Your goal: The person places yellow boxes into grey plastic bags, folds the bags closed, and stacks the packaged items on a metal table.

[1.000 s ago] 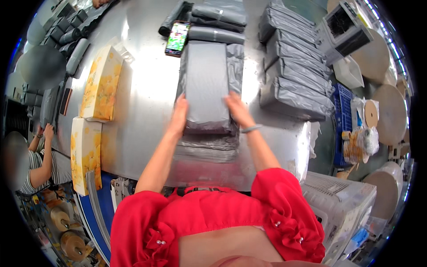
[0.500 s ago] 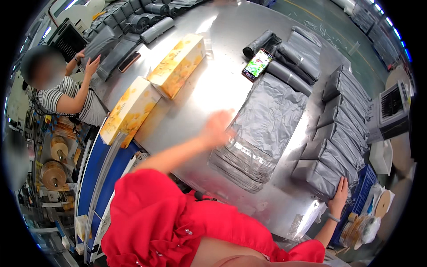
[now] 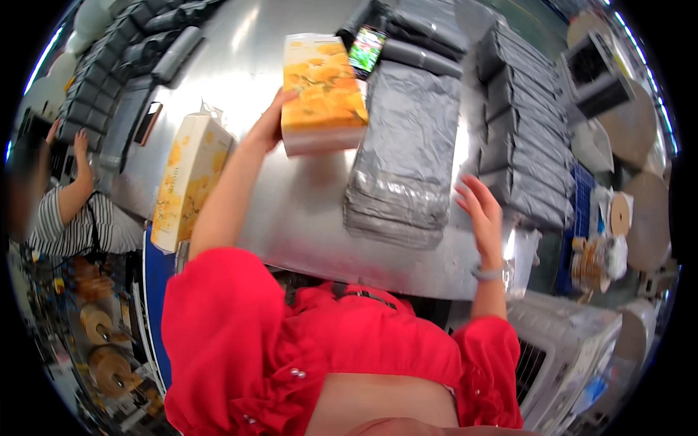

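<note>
My left hand [image 3: 270, 125] grips the left side of a tissue pack [image 3: 323, 80], white with yellow flowers; its fingertips are partly hidden by the pack. The pack is above the metal table, left of a flat stack of grey plastic bags [image 3: 411, 131]. My right hand [image 3: 482, 218] is in the air with fingers apart, holding nothing, between that stack and a row of grey wrapped bundles [image 3: 527, 138]. A second tissue pack [image 3: 193, 178] of the same print lies near the table's left edge.
A phone with a lit screen [image 3: 366, 51] rests among grey rolls [image 3: 418, 54] behind the bag stack. Another phone [image 3: 147, 123] lies at the left. A co-worker in a striped top [image 3: 76, 218] is at the far left, beside many grey bundles [image 3: 87, 98]. Blue crates [image 3: 574, 225] stand off the right edge.
My left hand has taken hold of one tissue pack and brought it right, beside the bag stack. My right hand has left the grey bundles and moved left. The view has shifted.
</note>
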Tool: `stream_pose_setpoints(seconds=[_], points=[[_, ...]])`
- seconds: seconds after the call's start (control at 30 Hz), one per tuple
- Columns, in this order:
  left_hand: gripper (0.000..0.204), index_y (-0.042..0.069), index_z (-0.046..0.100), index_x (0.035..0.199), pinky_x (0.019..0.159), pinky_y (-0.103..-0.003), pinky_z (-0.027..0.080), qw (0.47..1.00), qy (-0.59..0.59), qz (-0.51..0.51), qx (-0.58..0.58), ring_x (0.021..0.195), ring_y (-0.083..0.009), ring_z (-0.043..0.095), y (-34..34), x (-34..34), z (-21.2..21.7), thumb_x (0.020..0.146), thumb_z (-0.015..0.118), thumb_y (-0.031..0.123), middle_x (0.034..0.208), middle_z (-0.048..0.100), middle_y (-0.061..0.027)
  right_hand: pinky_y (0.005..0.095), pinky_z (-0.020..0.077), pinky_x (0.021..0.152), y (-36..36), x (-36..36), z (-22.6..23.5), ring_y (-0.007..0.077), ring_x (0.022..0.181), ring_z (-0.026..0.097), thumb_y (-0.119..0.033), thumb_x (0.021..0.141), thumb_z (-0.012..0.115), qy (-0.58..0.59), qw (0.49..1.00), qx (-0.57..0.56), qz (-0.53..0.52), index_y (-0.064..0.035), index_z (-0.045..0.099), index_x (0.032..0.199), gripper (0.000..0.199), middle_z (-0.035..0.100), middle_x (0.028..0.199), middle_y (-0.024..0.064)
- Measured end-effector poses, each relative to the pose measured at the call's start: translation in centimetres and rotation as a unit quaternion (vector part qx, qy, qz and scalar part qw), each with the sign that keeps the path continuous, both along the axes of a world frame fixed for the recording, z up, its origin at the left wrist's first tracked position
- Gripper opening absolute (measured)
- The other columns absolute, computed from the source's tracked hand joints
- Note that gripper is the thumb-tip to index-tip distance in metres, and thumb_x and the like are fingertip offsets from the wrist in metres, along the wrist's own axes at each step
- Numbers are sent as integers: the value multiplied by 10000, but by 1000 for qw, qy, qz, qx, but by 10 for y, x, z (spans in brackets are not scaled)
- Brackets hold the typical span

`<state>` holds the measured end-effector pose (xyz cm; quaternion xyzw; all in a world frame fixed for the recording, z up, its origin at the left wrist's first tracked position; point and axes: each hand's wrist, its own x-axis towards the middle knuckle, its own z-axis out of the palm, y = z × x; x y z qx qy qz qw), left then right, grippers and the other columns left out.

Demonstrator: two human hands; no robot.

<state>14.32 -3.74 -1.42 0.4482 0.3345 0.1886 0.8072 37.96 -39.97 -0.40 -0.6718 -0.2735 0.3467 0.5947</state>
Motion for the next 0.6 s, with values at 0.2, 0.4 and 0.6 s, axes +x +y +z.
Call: stream_pose_setpoints(seconds=[0.2, 0.4, 0.6], points=[[450, 30, 491, 1237, 900, -337, 449, 915, 140, -293, 240, 1068, -255, 564, -178, -30, -42, 854, 610, 235, 1234, 534, -142, 311, 367, 986, -2, -61, -59, 207, 1231, 429, -276, 962, 439, -92, 996, 9, 0, 60, 356, 1329, 505, 452, 1332, 152], [150, 22, 592, 880, 719, -384, 488, 559, 85, -76, 821, 811, -327, 584, -132, 73, -89, 745, 583, 87, 866, 610, -139, 303, 495, 754, 6, 9, -98, 273, 944, 612, -143, 896, 521, -176, 981, -41, -68, 27, 445, 1221, 374, 611, 1067, 161], [79, 25, 546, 831, 637, -398, 478, 796, 222, -139, 545, 713, -363, 600, -102, 117, -75, 785, 531, 87, 748, 572, -160, 395, 461, 677, 51, 37, -105, 346, 776, 555, -88, 784, 587, -510, 851, -116, 48, -33, 573, 899, 128, 575, 827, 150]])
